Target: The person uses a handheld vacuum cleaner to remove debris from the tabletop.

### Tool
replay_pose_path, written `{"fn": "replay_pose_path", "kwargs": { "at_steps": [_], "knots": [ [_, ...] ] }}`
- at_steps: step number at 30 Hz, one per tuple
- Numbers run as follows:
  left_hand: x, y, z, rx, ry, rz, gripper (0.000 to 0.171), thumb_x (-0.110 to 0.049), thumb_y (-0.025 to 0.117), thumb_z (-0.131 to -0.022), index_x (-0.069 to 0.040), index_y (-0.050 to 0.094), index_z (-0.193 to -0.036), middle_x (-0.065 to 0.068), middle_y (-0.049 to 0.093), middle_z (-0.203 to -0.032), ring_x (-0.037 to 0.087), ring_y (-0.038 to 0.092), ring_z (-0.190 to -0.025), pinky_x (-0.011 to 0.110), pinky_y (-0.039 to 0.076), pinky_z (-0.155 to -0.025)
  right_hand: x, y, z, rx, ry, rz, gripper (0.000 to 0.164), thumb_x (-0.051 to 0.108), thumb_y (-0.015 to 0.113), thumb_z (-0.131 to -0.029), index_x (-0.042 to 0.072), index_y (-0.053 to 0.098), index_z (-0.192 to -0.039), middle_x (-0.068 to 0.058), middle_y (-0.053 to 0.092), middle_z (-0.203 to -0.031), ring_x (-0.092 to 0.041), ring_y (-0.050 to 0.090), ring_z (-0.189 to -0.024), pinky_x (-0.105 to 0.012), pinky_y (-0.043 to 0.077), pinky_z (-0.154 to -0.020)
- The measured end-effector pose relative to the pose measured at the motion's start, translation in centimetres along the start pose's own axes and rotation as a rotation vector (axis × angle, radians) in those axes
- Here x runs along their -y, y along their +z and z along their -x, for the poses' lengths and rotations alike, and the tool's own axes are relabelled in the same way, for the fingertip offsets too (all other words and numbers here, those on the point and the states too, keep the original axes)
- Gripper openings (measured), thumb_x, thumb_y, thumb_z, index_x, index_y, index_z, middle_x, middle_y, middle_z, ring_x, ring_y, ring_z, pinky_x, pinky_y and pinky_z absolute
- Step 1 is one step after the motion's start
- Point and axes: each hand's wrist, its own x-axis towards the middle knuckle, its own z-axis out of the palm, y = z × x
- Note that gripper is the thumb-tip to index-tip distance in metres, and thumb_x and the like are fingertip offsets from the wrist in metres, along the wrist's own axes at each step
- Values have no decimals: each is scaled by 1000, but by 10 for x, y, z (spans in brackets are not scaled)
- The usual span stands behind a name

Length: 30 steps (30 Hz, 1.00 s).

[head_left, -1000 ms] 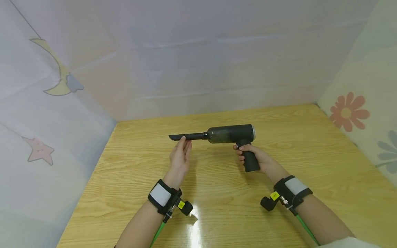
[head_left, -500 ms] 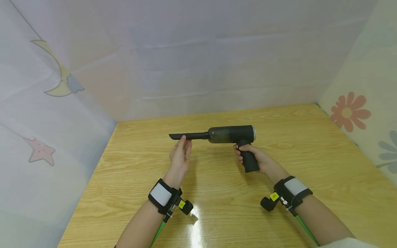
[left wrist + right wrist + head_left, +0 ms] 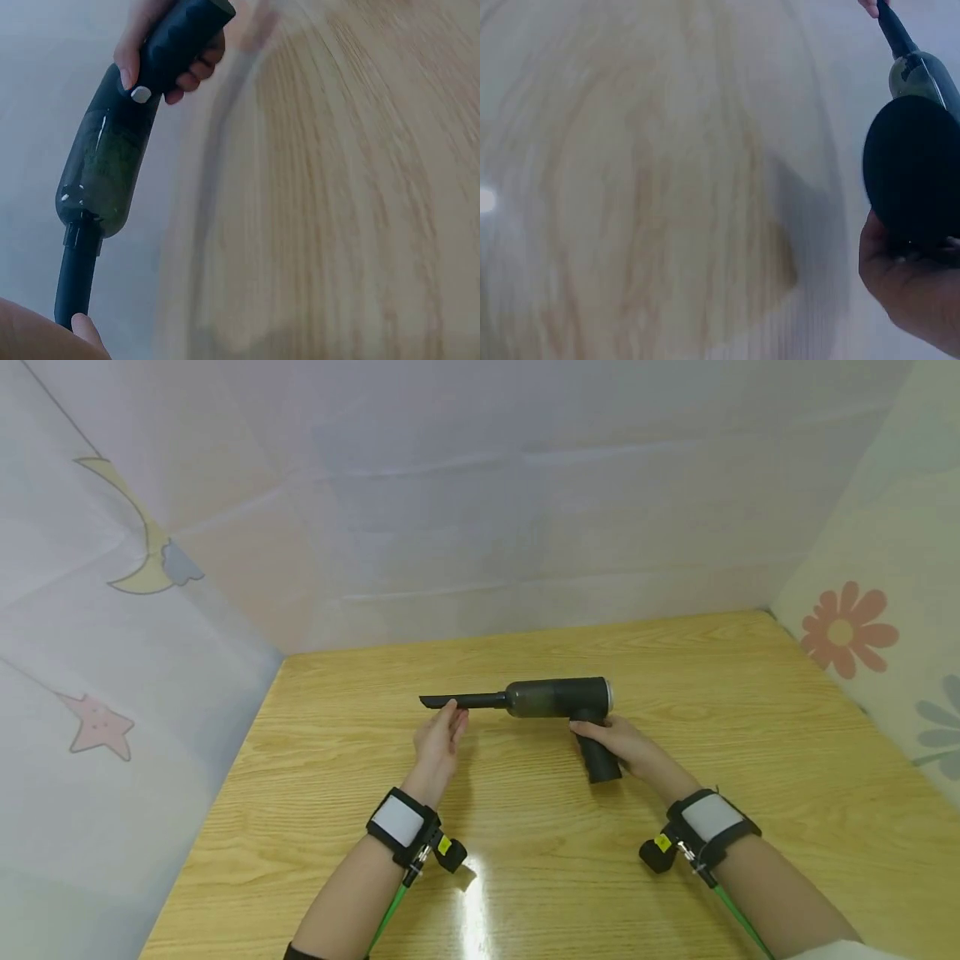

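Note:
A black handheld vacuum cleaner with a smoky clear dust cup is held level above the table, its long slanted nozzle aimed left. My left hand pinches that nozzle near its tip, thumb on the near side. Round the handle curls my right hand; in the head view its fingers are mostly hidden behind the handle. The left wrist view shows them wrapped about the grip, with the thumb beside a pale button. From the right wrist, the handle's round end hides much of the body.
A wood-grain table lies under both hands. A pale cloth backdrop rises behind it and at both sides, printed with a moon, a star and flowers. Each wrist wears a strapped camera with a green cable.
The vacuum cleaner has come down a little toward the table, and its nozzle tip has shifted slightly right. My right fingers, earlier seen left of the handle, are now hidden behind it.

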Motion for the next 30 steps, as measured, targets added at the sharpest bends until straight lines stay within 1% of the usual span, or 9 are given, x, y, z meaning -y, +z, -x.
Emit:
{"fn": "replay_pose_path", "kwargs": {
  "at_steps": [3,5,8,10,14,17,25,28,30],
  "knots": [
    [3,-5,-6,-11,-32,-43,33,-6,63,-92,7,56,-122,4,63,-85,13,67,-87,17,57,-85,-1,3,0,-97,-8,190,73,49,55,-91,-15,44,-125,-24,58,-111,-22,56,-89,-24,48,-71],
    [5,-9,-10,-21,-63,-66,34,-6,62,-92,7,56,-123,7,63,-91,17,67,-96,17,57,-86,-3,5,-1,-174,-16,287,61,51,58,-89,-9,56,-100,-14,60,-88,-18,54,-74,-23,44,-60],
    [8,-14,-15,-24,-102,-103,33,-5,61,-93,7,55,-123,12,64,-99,22,65,-107,20,56,-91,-6,9,-3,-268,-38,352,50,50,63,-87,6,50,-69,1,46,-62,-13,44,-58,-21,34,-52],
    [9,-16,-17,-19,-113,-123,34,-6,60,-93,7,55,-124,14,65,-103,24,64,-111,23,54,-96,-8,11,-4,-319,-54,375,52,49,65,-86,11,40,-60,5,35,-54,-10,36,-51,-20,29,-48],
    [13,-20,-22,-16,-122,-147,35,-5,59,-94,8,54,-126,17,65,-109,27,59,-120,27,52,-100,-12,16,-5,-384,-84,394,57,45,68,-85,14,33,-54,7,24,-49,-8,26,-45,-18,23,-45],
    [15,-22,-24,-28,-129,-149,35,-4,58,-94,9,53,-127,17,64,-109,29,58,-121,27,52,-100,-13,19,-5,-401,-94,410,57,44,69,-84,13,33,-53,7,24,-48,-8,26,-44,-18,22,-44],
    [16,-25,-26,-13,-132,-159,36,-6,60,-94,8,54,-126,19,67,-111,21,68,-100,28,53,-99,-11,21,-4,-449,-82,463,57,44,71,-83,13,34,-52,6,25,-49,-8,26,-45,-18,21,-44],
    [16,-25,-26,-10,-133,-154,35,-6,60,-94,8,55,-125,16,68,-104,19,68,-97,27,54,-97,-10,21,-4,-446,-73,475,57,46,70,-83,13,34,-53,6,24,-49,-8,25,-45,-18,19,-44],
    [15,-25,-26,-5,-135,-154,35,-7,60,-94,7,55,-125,13,68,-98,21,68,-100,26,54,-96,-10,21,-5,-439,-70,478,57,47,70,-83,14,34,-53,6,24,-49,-8,24,-45,-18,19,-45]
  ]
}}
